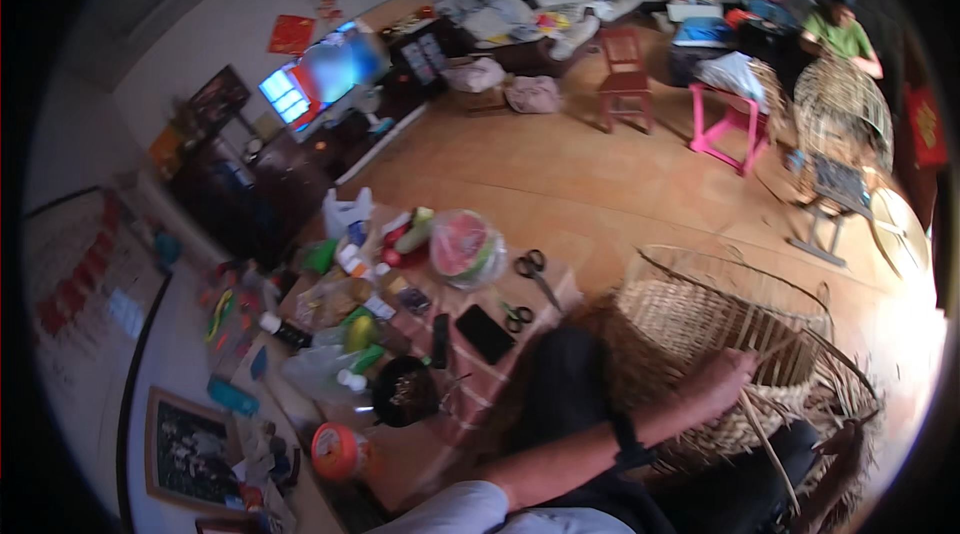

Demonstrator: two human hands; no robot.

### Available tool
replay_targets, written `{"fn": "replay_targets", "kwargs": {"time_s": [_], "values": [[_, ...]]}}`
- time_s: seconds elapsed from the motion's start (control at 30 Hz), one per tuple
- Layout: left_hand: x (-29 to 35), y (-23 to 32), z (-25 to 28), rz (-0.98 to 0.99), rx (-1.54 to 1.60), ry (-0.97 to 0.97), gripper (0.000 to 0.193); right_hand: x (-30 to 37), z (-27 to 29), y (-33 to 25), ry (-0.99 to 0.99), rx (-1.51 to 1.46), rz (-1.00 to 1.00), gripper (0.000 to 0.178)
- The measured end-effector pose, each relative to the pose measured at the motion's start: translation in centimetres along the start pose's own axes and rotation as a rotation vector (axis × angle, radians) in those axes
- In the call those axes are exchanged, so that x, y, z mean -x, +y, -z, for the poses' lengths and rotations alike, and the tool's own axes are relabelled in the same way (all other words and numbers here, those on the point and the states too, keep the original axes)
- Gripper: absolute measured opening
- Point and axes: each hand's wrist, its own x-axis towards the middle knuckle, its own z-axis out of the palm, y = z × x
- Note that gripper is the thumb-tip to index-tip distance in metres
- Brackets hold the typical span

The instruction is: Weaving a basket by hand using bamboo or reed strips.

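Observation:
A large half-woven basket (pixel 680 319) of pale, flat strips, likely bamboo, lies tilted against my legs, with a dark rim hoop and loose strip ends. My left hand (pixel 727 379), with a black band on the wrist, reaches across to its near side. The fingers are closed around a thin strip at the weave. A longer pale strip (pixel 768 449) slants down from beside this hand over my dark trousers. At the lower right, a shadowed reddish-brown shape (pixel 840 474) could be my right forearm. Its fingers cannot be made out among the strips.
At my left a low table with a checked cloth holds scissors (pixel 537 274), a phone (pixel 485 334), a dark bowl (pixel 405 391) and wrapped melon (pixel 467 249). Ahead stand a red chair (pixel 622 79) and a pink stool (pixel 727 124). A person in green (pixel 840 34) handles another basket.

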Motion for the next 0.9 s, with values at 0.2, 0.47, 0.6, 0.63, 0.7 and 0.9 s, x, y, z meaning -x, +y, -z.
{"fn": "replay_targets", "kwargs": {"time_s": [0.2,0.47,0.6,0.63,0.7,0.9], "values": [[-0.2,-2.9,-0.9,-0.086,-0.219,0.235,0.016,-5.0,-9.0,-11.6,0.035,-0.048,-0.003,0.025],[-1.7,-5.0,-5.3,-0.176,-0.073,0.326,0.007,-2.3,-12.8,-16.6,-0.020,-0.182,0.242,0.023],[-1.8,-1.8,-4.1,-0.081,-0.140,0.001,0.008,-0.8,-9.5,-14.4,-0.140,-0.094,0.082,0.029],[-1.1,-1.4,-2.5,-0.027,0.010,-0.020,0.008,-0.2,-11.4,-16.1,-0.110,-0.086,0.099,0.024],[-0.3,-4.2,-0.4,-0.076,0.084,-0.023,0.017,0.3,-17.2,-20.5,-0.093,-0.087,0.153,0.016],[-1.2,-2.8,2.6,0.107,0.025,-0.293,0.024,2.2,-21.8,-23.9,-0.098,-0.334,0.093,0.013]]}}
